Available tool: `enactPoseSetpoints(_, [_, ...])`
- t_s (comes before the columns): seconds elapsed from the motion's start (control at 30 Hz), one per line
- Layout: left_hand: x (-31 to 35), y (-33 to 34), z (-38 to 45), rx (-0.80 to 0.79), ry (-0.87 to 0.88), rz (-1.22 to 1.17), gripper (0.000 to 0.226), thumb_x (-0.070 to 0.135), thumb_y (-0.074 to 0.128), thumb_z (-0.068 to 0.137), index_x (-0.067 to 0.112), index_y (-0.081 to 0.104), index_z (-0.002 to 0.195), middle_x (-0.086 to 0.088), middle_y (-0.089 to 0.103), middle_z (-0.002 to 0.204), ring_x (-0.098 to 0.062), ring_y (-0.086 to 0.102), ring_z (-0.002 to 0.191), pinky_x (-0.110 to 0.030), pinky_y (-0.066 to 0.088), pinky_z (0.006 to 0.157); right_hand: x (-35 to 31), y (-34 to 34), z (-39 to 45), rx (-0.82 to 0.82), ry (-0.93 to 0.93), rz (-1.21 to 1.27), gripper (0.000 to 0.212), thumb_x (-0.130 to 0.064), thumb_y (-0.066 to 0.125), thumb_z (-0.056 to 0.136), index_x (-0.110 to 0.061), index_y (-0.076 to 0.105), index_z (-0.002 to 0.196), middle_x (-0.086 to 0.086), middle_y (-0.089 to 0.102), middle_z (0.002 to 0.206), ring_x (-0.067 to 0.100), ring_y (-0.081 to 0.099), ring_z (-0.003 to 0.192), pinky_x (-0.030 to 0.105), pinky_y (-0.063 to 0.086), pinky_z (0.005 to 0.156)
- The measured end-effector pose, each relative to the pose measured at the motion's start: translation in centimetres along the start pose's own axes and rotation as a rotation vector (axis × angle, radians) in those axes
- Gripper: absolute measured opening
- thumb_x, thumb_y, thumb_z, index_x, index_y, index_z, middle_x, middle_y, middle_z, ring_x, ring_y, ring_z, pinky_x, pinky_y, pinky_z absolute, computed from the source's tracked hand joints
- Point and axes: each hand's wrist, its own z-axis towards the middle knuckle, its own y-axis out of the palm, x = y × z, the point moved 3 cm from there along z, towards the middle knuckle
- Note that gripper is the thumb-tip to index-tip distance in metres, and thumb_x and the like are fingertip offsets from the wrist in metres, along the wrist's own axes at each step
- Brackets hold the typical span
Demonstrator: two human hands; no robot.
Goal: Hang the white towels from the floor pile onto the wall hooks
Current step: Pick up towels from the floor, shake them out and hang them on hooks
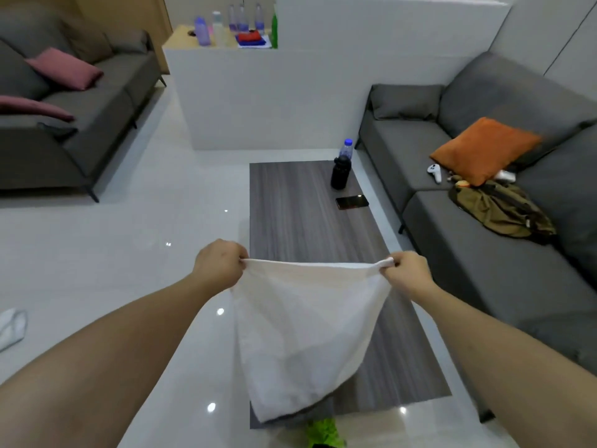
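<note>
Towel is held up over the near end of the desk, stretched between both hands. Left hand pinches the top corner at 9 o'clock; right hand pinches the opposite corner at 3 o'clock. The top edge runs straight 9-to-3 between them, and the cloth hangs toward 6 o'clock. Both hands are equally near it. No wall hooks are in view, so the direction to carry it cannot be told. A second white cloth lies on the floor at far 9 o'clock.
</note>
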Motion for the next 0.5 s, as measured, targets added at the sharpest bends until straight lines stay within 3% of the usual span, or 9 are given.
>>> enactPoseSetpoints(0.13, [0.7, -4.3, 3.5, 0.080, -0.015, 0.004, 0.025, 0.020, 0.053, 0.087, 0.031, 0.074, 0.098, 0.000, 0.069, 0.095, -0.023, 0.061, 0.091, -0.029, 0.048, 0.073, -3.6, -3.2, 3.0, 0.078, -0.060, 0.052, 0.016, -0.017, 0.059, 0.081, -0.022, 0.073, 0.078, 0.000, 0.067, 0.071, 0.019, 0.063, 0.072, 0.043, 0.059, 0.069])
enactPoseSetpoints(0.3, [1.9, -11.1, 11.2, 0.189, -0.061, 0.022, 0.025, 0.018, 0.053, 0.085, 0.030, 0.073, 0.095, 0.003, 0.068, 0.093, -0.022, 0.059, 0.086, -0.028, 0.046, 0.069, -9.2, -7.7, 11.0, 0.141, -0.157, 0.121, 0.018, -0.018, 0.058, 0.083, -0.015, 0.073, 0.074, 0.008, 0.067, 0.068, 0.026, 0.065, 0.069, 0.042, 0.058, 0.062])
enactPoseSetpoints(0.37, [2.5, -14.1, 14.5, 0.245, -0.074, 0.033, 0.024, 0.018, 0.054, 0.085, 0.028, 0.074, 0.094, 0.002, 0.068, 0.092, -0.023, 0.059, 0.086, -0.029, 0.047, 0.070, -11.9, -9.8, 14.6, 0.152, -0.183, 0.192, 0.017, -0.014, 0.059, 0.085, -0.013, 0.073, 0.075, 0.012, 0.068, 0.075, 0.029, 0.066, 0.070, 0.044, 0.060, 0.059])
enactPoseSetpoints(0.5, [4.8, -22.0, 21.1, 0.388, -0.082, 0.038, 0.022, 0.019, 0.055, 0.086, 0.026, 0.073, 0.097, -0.005, 0.069, 0.100, -0.030, 0.061, 0.095, -0.035, 0.051, 0.079, -18.0, -15.4, 22.3, 0.198, -0.265, 0.368, 0.017, -0.002, 0.060, 0.087, -0.012, 0.073, 0.082, 0.014, 0.065, 0.092, 0.029, 0.066, 0.076, 0.035, 0.060, 0.051])
